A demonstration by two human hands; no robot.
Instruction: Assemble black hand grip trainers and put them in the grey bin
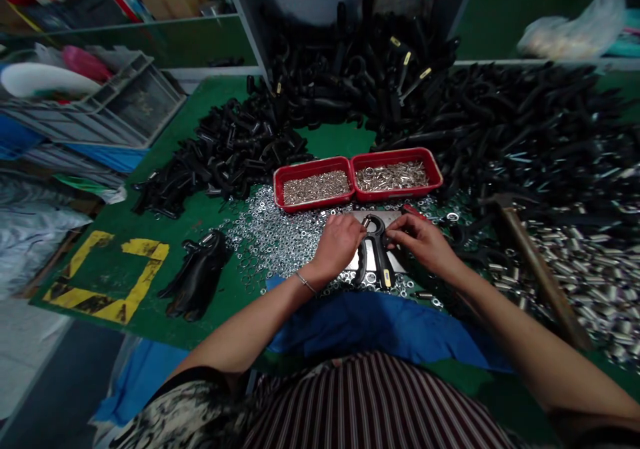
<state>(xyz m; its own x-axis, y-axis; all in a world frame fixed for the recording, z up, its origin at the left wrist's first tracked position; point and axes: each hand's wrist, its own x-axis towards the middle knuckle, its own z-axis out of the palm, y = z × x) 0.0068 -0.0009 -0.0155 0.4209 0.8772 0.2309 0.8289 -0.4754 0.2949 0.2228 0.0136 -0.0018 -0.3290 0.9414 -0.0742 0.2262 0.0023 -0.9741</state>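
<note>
In the head view, my left forearm came up from the lower left, the wrist with its bracelet (305, 281) lying low over the green table (237, 322). My left hand (336, 241) was turned back-up, knuckles bent, its fingers drawn narrow on the upper left side of a black two-handled tool (382, 257). That tool lay on a metal plate (399, 262) between my hands, ring-shaped head away from me, handles toward me, a yellow label near the end of the right one.

My right forearm slanted in from the lower right. My right hand (417, 237) had its thumb and fingertips brought close together at the tool's right edge, just below the head; the spot was dim and small, so I couldn't tell whether they pinched a part or merely touched the tool.

Small metal rings (275, 236) lay scattered left of the plate. Two red trays (315, 204) of small metal parts stood just beyond it, and a hammer (545, 269) rested beyond my right forearm.
</note>
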